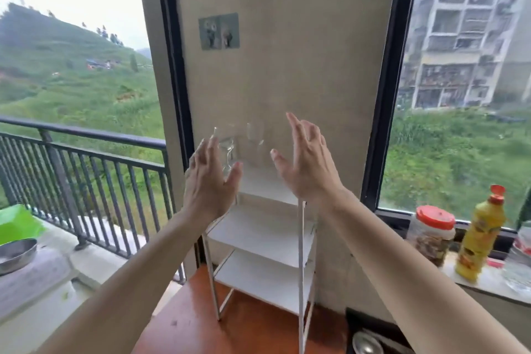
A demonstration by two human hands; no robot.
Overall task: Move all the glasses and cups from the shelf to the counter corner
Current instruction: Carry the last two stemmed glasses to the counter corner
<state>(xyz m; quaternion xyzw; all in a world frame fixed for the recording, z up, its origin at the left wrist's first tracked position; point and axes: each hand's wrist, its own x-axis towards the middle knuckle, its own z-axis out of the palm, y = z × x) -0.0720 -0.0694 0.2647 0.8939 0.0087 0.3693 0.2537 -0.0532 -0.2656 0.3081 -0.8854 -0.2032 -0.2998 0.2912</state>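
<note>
Two stemmed glasses stand on the top tier of the white shelf, against the beige wall: the left glass and the right glass, close together but apart. Both are clear and faint against the wall, so their rims are hard to trace. No cups show on the lower tiers.

Both hands are raised in front of them with nothing in either. The left hand has its fingers spread wide, palm turned inward, and partly covers the lower part of the left glass; whether it touches the stem I cannot tell. The right hand is likewise wide open, just right of the right glass and apart from it.

The step in hand looks like the reach for the pair — one glass per hand. To do it well, each hand should close low on a bowl or around a stem, not on the thin rim, and the glasses should be lifted straight up before being drawn toward the person, so that they do not knock together or catch the shelf's edge. The shelf looks light and narrow; a sideways push could rock it. The wooden desk under it has bare surface near the shelf's feet.
</note>
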